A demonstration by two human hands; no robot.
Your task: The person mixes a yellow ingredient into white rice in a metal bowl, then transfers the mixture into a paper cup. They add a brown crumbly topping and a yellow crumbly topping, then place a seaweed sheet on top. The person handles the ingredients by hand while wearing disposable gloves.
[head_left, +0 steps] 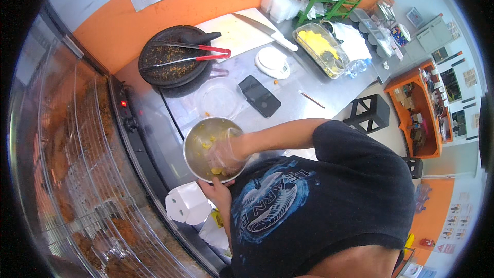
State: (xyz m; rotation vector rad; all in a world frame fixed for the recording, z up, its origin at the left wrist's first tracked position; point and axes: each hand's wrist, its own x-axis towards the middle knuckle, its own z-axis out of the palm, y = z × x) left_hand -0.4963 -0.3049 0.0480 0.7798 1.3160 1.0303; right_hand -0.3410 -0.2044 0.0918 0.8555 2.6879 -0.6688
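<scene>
A round metal bowl [197, 146] with yellow food pieces [207, 145] stuck inside is at the left end of the worktop, close to my body. My left hand [220, 191] is closed on its near rim, fingers at the edge. My right hand [226, 155], in a clear plastic glove, reaches down into the bowl. Its fingers look curled among the yellow pieces at the bottom; what lies inside them is hidden. Beside my left hand stands an open white paper box [188, 204] with small holes in its side.
A dark stone mortar [177, 74] bears red-handled tongs [213, 56]. Nearby lie a knife [257, 24] on a white cutting board [234, 36], a kitchen scale [272, 63], a phone [260, 96] and a tub of yellow food [319, 51]. A wire-shelved display case [87, 164] borders the left.
</scene>
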